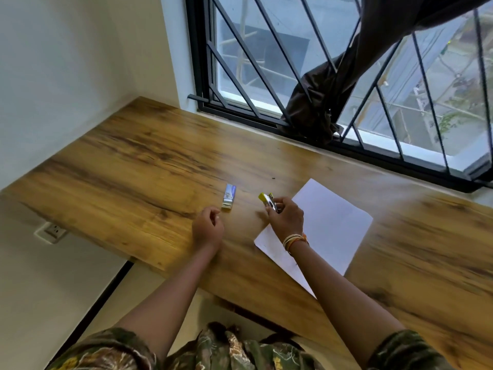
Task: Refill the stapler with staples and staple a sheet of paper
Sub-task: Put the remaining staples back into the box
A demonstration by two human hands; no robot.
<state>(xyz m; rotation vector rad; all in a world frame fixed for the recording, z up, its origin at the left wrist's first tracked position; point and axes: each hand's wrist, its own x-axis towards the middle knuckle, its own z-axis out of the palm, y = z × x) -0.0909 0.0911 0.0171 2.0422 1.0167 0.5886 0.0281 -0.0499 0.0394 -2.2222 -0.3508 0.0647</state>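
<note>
Step in hand: taking up the yellow stapler; refill not yet begun, by my judgement.
Right hand: fingers curled round the stapler, at the left edge of the paper sheet.
Left hand: loosely curled, holding nothing, resting on the wooden desk.
Staple box: lies just beyond the left hand, untouched.
Next move: likely open the stapler's top and fetch staples.

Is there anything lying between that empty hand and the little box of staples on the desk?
Nothing visible. The left hand rests on the wooden desk just short of the staple box, with only bare wood between them. The right hand holds the yellow stapler off to the side, beside the paper.
</note>
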